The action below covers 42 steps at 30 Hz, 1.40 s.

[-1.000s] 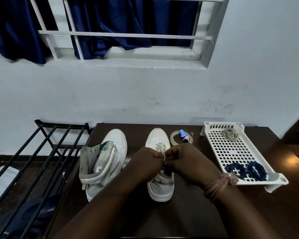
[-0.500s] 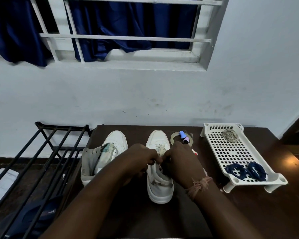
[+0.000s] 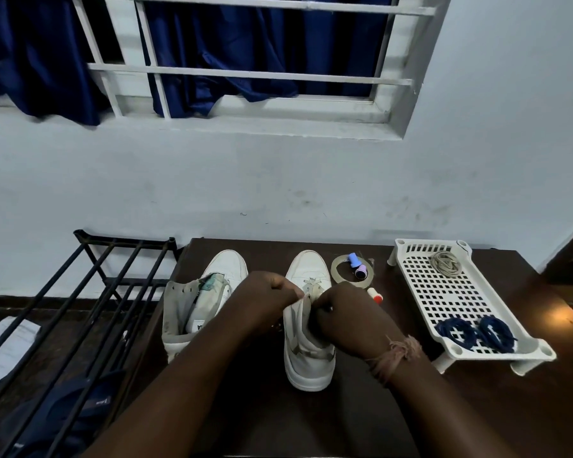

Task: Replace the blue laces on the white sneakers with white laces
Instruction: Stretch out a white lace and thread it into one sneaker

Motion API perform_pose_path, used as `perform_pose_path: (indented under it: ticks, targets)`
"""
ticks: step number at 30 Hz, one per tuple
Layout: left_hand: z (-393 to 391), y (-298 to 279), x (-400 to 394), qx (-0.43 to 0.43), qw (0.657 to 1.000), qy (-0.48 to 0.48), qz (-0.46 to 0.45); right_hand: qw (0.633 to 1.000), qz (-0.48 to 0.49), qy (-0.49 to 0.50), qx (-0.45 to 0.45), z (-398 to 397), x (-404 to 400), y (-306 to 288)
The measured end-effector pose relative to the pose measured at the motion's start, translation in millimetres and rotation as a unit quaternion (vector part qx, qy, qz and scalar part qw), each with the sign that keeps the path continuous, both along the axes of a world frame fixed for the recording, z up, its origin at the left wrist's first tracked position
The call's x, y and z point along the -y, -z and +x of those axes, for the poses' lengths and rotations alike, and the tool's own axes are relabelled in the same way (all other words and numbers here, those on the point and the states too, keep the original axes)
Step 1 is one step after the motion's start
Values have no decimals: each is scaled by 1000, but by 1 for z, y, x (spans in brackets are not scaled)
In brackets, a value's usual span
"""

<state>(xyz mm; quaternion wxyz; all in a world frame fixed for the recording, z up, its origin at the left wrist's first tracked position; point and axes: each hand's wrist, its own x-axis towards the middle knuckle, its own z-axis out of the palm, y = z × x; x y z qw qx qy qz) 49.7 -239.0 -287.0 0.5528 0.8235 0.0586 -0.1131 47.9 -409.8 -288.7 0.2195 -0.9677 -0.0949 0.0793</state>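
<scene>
Two white sneakers stand on a dark wooden table, toes toward the wall. The right sneaker carries a white lace across its lower eyelets. My left hand and my right hand are curled over its upper eyelets, each pinching the white lace or the shoe's edge; the fingertips hide the exact hold. The left sneaker has no lace and its tongue hangs open. Two coiled blue laces lie at the near end of a white perforated tray. A coiled white lace lies at its far end.
A tape roll with small blue and pink spools sits beside the right sneaker's toe, and a small red-tipped tube lies near it. A black metal rack stands left of the table. The wall is just behind the table.
Both hands have shifted slightly toward the toe and apart along the right sneaker, still working the white lace. The head camera tilted a little; the shoes and tray stayed put.
</scene>
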Motion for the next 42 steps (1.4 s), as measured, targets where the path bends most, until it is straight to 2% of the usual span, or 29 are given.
perform_pose_path:
  ticks: [3,6,8,10,12,14,15,19,21,23,25,28,33,37,38,40,42]
  targets:
    - [7,-3,-21,120,986,-55,97,991,103,84,28,-3,7,-1]
    - [10,-4,-45,163,967,-108,164,978,162,120,-51,-1,4,11]
    - [12,-4,-60,152,966,-142,153,975,152,142,-74,3,-6,23]
    - [15,-5,-74,150,964,-153,158,977,113,178,-43,10,-15,35]
    - [18,-5,-89,113,955,-127,243,978,76,190,-50,15,-19,38]
    - [15,-5,-100,25,926,-85,367,985,44,151,-66,16,-21,36]
    - [14,-5,-104,-7,915,-77,395,988,39,135,-70,18,-21,37]
    - [7,-10,-115,-23,918,-140,371,989,26,110,-95,23,-23,39]
    - [3,-7,-121,-77,922,-160,344,986,43,123,-100,23,-27,36]
    - [-3,0,-125,-173,935,-143,274,986,65,120,-98,20,-35,33]
    - [-2,10,-129,-209,939,-123,243,989,75,100,-76,17,-47,31]
    - [1,8,-133,-154,932,-129,301,990,102,89,-42,16,-65,30]
    - [-10,-14,-156,-25,910,-254,328,988,135,56,-59,19,-95,34]
    - [-26,-48,-160,91,867,-389,297,982,172,48,65,11,-133,45]
    - [-29,-57,-160,113,858,-407,292,980,185,42,57,8,-141,44]
    - [-32,-67,-162,142,846,-430,281,975,203,78,-39,4,-153,45]
    - [-32,-75,-164,161,849,-422,274,966,219,109,-86,3,-157,49]
